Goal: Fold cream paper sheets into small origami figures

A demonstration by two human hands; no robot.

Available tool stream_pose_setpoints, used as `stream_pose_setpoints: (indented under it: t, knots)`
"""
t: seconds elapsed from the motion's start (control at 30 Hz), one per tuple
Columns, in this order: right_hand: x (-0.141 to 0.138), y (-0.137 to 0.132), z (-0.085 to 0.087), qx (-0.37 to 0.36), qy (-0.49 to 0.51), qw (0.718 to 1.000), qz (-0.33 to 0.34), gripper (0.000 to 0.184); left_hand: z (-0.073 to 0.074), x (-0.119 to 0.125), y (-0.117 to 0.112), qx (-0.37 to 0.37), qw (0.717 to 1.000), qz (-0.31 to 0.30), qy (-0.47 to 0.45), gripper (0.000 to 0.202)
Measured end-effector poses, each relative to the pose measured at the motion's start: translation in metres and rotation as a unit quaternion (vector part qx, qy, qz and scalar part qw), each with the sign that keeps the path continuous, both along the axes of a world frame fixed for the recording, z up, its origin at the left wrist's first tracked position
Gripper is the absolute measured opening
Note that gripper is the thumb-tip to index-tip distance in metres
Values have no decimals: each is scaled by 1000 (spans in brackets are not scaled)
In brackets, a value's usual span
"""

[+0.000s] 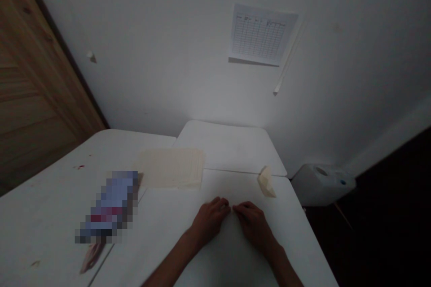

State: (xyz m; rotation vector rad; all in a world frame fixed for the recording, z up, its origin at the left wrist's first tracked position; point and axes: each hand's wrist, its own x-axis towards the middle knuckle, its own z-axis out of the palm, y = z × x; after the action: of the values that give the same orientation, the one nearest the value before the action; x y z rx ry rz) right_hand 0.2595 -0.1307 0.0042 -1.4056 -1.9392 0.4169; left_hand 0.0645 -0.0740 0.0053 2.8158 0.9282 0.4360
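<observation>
My left hand (211, 219) and my right hand (253, 223) meet over the white table (235, 264), fingertips almost touching. Both have their fingers curled and pressed together in a pinch. Whatever may lie between the fingertips is too small and dim to make out. Just beyond my right hand is a folded piece of cream paper (266, 183), with angular creases. Farther off, up and to the left of my left hand, cream paper sheets (171, 168) lie flat, with faint lines on them.
At left on the tables lies a blurred-out bluish item (112, 202), with a pinkish strap-like end (92, 255) below it. A printed chart (262, 36) hangs on the wall behind. Right of the table stands a white container (319, 184). A wooden door (37, 85) is at far left.
</observation>
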Motion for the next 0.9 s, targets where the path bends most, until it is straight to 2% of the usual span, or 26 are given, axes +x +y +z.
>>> stream_pose_setpoints:
  t: [0.17,0.37,0.57,0.7,0.9]
  knots:
    - [-1,0,1,-4,15,1000,-15,25,1,0,0,7,1000,-11,2,26]
    - [-6,11,-7,15,26,998,-61,20,-1,-1,2,15,1000,-21,6,24]
    - [-11,15,-7,-9,24,998,-54,29,-8,-1,4,20,1000,-13,-4,23]
    - [-14,12,-1,-25,-2,999,-44,35,-6,0,3,13,1000,-12,-19,23]
    - [-14,2,2,-42,-78,992,-86,27,-5,-1,1,23,999,-6,-29,26]
